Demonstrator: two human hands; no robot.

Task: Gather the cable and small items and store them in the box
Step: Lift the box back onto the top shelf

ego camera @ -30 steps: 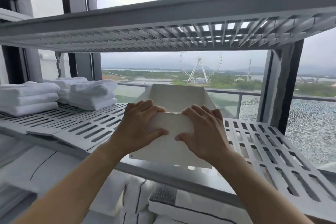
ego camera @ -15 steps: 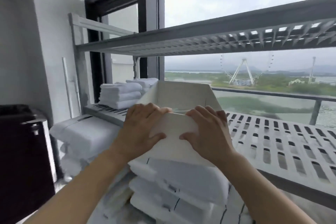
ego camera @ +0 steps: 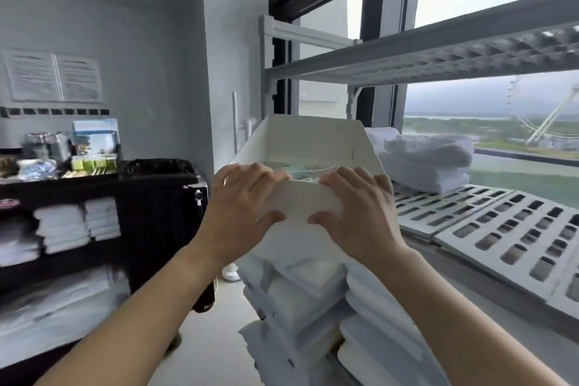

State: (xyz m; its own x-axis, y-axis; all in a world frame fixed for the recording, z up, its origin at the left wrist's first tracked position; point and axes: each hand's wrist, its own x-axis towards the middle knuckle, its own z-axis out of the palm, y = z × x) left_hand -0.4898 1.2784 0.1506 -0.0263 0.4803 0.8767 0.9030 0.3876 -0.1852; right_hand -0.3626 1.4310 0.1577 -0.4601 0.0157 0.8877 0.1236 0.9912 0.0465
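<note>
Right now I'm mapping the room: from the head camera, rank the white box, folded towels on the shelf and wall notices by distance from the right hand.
1. White box, held by the right hand.
2. Folded towels, right, on the shelf.
3. Wall notices, far left.

The near wall of the box (ego camera: 308,200) hides most of what lies inside; only a blurred greenish strip shows above it. The fingertips of the left hand (ego camera: 242,208) and right hand (ego camera: 357,213) curl over that wall, out of sight. The wall notices (ego camera: 53,76) at far left are too blurred to read. The ferris wheel (ego camera: 548,122) is cut by the right edge
</note>
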